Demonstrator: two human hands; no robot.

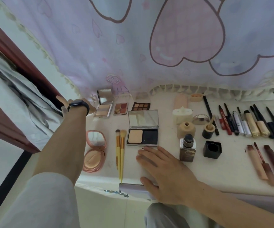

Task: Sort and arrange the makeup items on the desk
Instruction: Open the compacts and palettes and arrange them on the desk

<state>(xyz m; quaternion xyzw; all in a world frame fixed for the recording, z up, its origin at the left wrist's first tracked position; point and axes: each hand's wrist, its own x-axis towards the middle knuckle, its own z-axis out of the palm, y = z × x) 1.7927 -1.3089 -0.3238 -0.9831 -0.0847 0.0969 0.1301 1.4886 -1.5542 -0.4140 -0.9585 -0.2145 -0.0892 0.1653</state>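
My right hand point(164, 173) lies flat, fingers straight, on a white flat case point(147, 174) at the desk's front edge. Just behind it stands an open powder compact point(142, 136) with its mirror up. Two yellow brushes point(120, 152) lie side by side to its left, then an open pink round compact point(94, 152). My left hand point(64, 104), with a black watch on the wrist, reaches to the far left back corner, its fingers extended by the red frame. Three open palettes point(120, 108) line the back.
The white desk point(231, 170) carries foundation bottles point(187, 147), a black cap point(212, 149), small jars and a row of pens, mascaras and lip tubes point(248, 124) on the right. A heart-print curtain point(149, 46) hangs behind. A red frame point(18, 63) borders the left.
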